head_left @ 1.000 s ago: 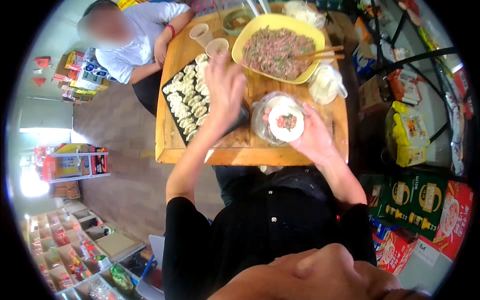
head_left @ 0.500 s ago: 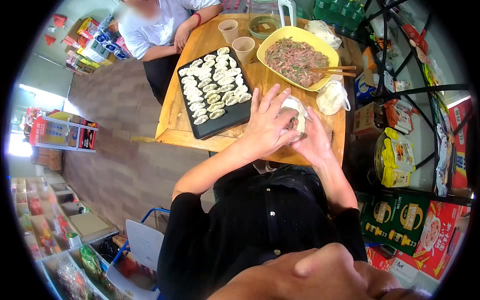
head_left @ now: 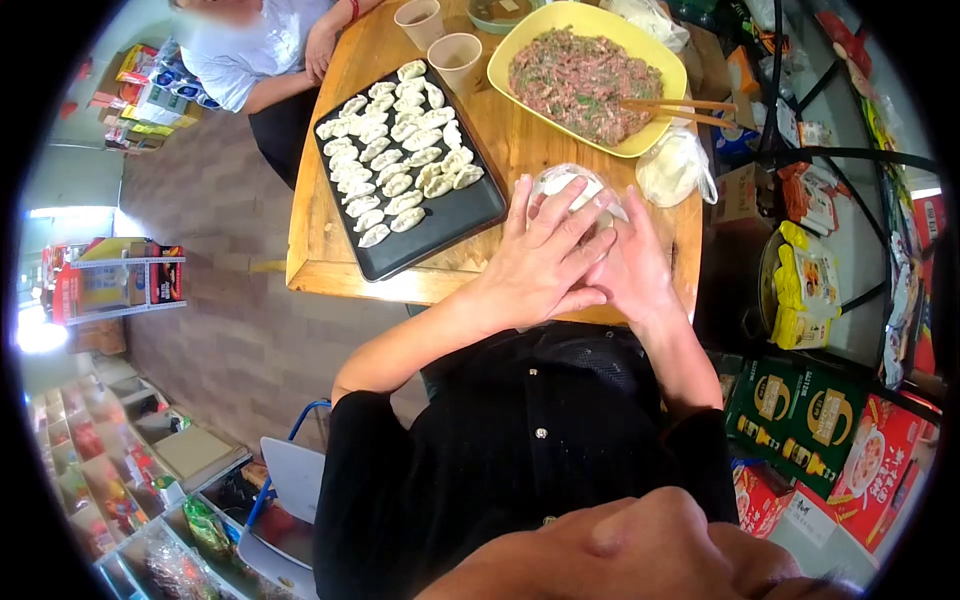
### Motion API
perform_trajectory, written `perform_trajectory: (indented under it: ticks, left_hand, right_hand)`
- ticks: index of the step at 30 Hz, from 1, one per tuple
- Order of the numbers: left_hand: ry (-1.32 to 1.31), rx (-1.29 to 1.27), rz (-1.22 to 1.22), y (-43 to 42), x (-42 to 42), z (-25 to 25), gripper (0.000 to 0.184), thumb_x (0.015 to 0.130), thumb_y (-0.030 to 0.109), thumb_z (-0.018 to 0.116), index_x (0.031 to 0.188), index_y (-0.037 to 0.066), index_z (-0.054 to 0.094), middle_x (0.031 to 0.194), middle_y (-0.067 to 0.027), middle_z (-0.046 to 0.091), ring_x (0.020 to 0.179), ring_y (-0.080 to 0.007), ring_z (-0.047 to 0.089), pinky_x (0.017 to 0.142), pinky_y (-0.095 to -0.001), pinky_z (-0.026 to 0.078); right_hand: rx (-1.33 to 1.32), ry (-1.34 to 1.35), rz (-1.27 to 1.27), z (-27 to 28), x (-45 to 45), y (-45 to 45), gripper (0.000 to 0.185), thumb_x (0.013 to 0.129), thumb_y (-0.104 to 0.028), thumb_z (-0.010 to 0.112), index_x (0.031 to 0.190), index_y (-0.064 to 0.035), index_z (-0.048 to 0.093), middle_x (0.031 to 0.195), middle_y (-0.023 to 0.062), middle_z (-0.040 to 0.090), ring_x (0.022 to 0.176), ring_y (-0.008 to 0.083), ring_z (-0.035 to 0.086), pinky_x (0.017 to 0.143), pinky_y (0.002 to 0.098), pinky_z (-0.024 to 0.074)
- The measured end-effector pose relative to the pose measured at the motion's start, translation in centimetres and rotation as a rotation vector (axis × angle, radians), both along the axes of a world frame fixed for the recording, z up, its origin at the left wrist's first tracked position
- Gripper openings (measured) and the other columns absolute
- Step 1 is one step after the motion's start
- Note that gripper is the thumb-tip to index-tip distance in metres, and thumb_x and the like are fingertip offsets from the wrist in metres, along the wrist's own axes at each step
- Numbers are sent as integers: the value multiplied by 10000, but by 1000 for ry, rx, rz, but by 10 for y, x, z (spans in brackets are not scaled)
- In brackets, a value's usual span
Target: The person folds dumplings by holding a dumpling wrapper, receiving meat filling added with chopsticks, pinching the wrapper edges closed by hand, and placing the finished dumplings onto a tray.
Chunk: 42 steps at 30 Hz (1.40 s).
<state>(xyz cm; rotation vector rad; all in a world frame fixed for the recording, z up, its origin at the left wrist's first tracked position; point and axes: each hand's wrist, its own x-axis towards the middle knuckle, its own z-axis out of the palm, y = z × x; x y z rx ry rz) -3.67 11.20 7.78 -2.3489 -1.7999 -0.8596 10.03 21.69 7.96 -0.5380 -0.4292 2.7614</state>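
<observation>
My left hand (head_left: 550, 245) is laid over my right hand (head_left: 635, 262), fingers and thumbs meeting in front of my chest at the table's near edge. Whatever lies between them is hidden by the fingers. Just behind the fingertips, a white round stack under clear plastic (head_left: 568, 184) shows on the wooden table (head_left: 330, 262). To the left, a black tray (head_left: 440, 232) holds several rows of folded dumplings (head_left: 404, 202). Beyond my hands stands a yellow bowl (head_left: 502, 84) of minced filling (head_left: 585, 85), with wooden chopsticks (head_left: 690, 112) resting over its right side.
Two paper cups (head_left: 456, 62) stand behind the tray, near a glass container (head_left: 500, 12). A bag of dough (head_left: 672, 168) lies right of my hands. Another person (head_left: 265, 50) sits at the far left. Boxes and shelves line the right; a chair (head_left: 290, 490) stands lower left.
My left hand came back from the tray side to my right hand. The filled wrapper, visible earlier on my right hand, is now covered by fingers. The view has shifted too.
</observation>
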Motion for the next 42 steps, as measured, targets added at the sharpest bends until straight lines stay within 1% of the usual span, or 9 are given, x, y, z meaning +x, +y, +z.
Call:
perform_trajectory:
  ticks: [6,9,12,18,26,31,34,40,42]
  left_hand:
    - [52,-30,-28,-8,-14,-5,575,882,621,495,1274,220,620,1497,-82,402,1399,-373,292,1125,-634,56]
    - [-27,39,-59,-13,-21,1,529,817,523,635,1182,140,655,1495,-103,392,1417,-350,277,1119,-663,86]
    - [-20,97,-65,-19,-41,-2,486,925,555,474,1118,179,714,1443,-128,466,1367,-390,347,1126,-628,89]
    - [19,274,417,41,-142,12,242,886,332,609,979,132,708,1297,-117,541,1311,-358,387,1093,-641,199]
    - [322,-192,463,127,-207,-6,345,920,415,549,945,127,736,1160,-55,601,1137,-277,511,1060,-655,242]
    - [366,-278,502,152,-219,-18,501,883,502,544,860,41,737,985,-87,680,1121,-269,545,976,-589,310]
    - [374,-431,513,157,-215,-14,513,881,512,531,868,42,736,1025,-93,681,1122,-275,548,967,-584,308]
    - [288,-327,501,149,-215,-11,484,872,501,533,869,63,739,1015,-129,673,1097,-318,565,979,-570,319]
    - [304,-99,567,146,-209,-5,408,845,480,582,815,99,725,963,-142,666,1043,-311,584,935,-486,378]
  right_hand:
    - [-87,42,-105,1,-2,7,624,1012,-519,346,1411,-42,400,1399,148,487,1313,285,452,1108,457,350]
    - [-102,84,-121,4,0,7,643,1012,-506,351,1415,-7,382,1417,169,468,1319,291,445,1115,445,344]
    - [-139,133,-147,7,2,10,718,1005,-495,362,1440,72,304,1460,238,397,1346,333,415,1160,443,280]
    - [-121,84,-140,20,9,10,727,1016,-451,346,1451,117,216,1454,313,356,1358,412,378,1154,460,305]
    - [-28,75,-179,22,13,8,723,1005,-421,376,1467,100,184,1469,315,333,1350,433,383,1132,470,334]
    - [10,52,-160,13,14,12,753,983,-424,428,1468,100,189,1481,311,319,1365,437,359,1138,473,317]
    - [-42,93,-157,6,12,15,780,965,-432,466,1468,100,197,1492,311,300,1377,439,337,1146,474,297]
    - [43,59,-221,8,15,15,768,963,-415,473,1455,116,215,1509,316,257,1382,437,325,1157,472,282]
    - [12,62,-216,11,12,15,729,978,-388,449,1446,123,222,1507,314,259,1384,432,322,1168,476,267]
